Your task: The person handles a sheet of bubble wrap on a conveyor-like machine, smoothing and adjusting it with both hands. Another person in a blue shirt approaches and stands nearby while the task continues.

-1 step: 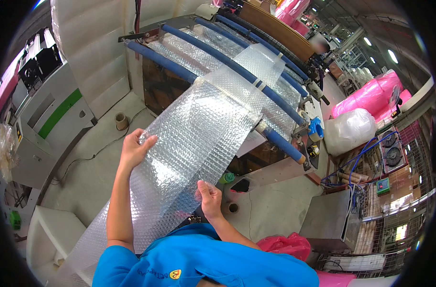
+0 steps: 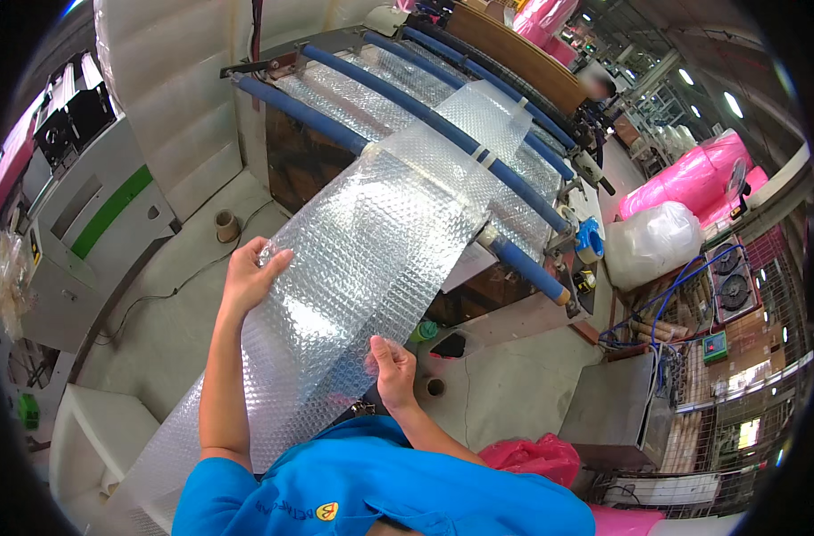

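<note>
A long sheet of clear bubble wrap (image 2: 362, 241) runs from the blue rollers of a machine down toward me and off to the lower left. My left hand (image 2: 255, 272) grips its left edge, thumb on top and fingers partly hidden under the film. On the opposite edge, my right hand (image 2: 392, 371) is closed in a pinch on the wrap. Between both hands the sheet is stretched and shiny, with its bubble pattern showing. The front blue roller (image 2: 300, 114) carries the wrap over the machine's near side.
A cardboard tube (image 2: 227, 226) stands on the floor at left, near a cable. To the right are blue tape (image 2: 589, 241), a bundle of white wrap (image 2: 657, 246), pink rolls (image 2: 688, 179) and a metal box (image 2: 608, 406). A white foam-like block (image 2: 112, 429) lies lower left.
</note>
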`<state>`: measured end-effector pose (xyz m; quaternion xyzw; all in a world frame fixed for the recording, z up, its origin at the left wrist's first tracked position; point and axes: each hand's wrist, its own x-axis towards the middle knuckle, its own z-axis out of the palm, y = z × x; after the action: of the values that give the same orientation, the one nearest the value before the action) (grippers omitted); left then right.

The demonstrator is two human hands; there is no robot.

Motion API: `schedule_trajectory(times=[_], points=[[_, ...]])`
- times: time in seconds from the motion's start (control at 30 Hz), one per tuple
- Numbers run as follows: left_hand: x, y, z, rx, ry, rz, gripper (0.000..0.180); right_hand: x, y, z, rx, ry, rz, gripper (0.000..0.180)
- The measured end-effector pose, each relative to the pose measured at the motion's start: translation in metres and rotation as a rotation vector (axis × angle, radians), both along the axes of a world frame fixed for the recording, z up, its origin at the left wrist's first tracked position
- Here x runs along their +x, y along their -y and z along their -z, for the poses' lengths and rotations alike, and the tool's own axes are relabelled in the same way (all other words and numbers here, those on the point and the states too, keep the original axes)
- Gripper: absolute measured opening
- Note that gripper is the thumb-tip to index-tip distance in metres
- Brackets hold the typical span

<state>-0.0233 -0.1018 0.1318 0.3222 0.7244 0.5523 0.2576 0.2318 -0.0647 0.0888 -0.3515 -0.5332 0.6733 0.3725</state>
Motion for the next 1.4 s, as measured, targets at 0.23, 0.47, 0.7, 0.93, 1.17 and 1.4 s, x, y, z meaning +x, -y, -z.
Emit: schedule_trajectory(times=[0.23, 0.47, 0.7, 0.93, 1.17, 1.4], points=[[0.012, -0.041, 0.083, -0.297, -0.191, -0.029, 0.036, -0.006, -0.058, 0.081, 0.171, 0.325, 0.021, 0.040], [0.019, -0.044, 0.096, -0.247, -0.249, -0.172, 0.037, 0.011, -0.045, 0.087, 0.095, 0.214, -0.055, 0.040], [0.029, -0.048, 0.100, -0.255, -0.408, -0.190, 0.028, -0.002, -0.065, 0.118, 0.206, 0.323, 0.065, 0.042], [0.026, -0.059, 0.124, -0.195, -0.527, -0.180, 0.026, -0.005, -0.069, 0.128, 0.182, 0.319, 0.085, 0.044], [0.020, -0.060, 0.134, -0.232, -0.517, -0.208, 0.030, -0.002, -0.066, 0.119, 0.163, 0.287, 0.028, 0.044], [0.017, -0.059, 0.138, -0.209, -0.405, -0.211, 0.034, 0.000, -0.063, 0.123, 0.221, 0.385, 0.080, 0.045]])
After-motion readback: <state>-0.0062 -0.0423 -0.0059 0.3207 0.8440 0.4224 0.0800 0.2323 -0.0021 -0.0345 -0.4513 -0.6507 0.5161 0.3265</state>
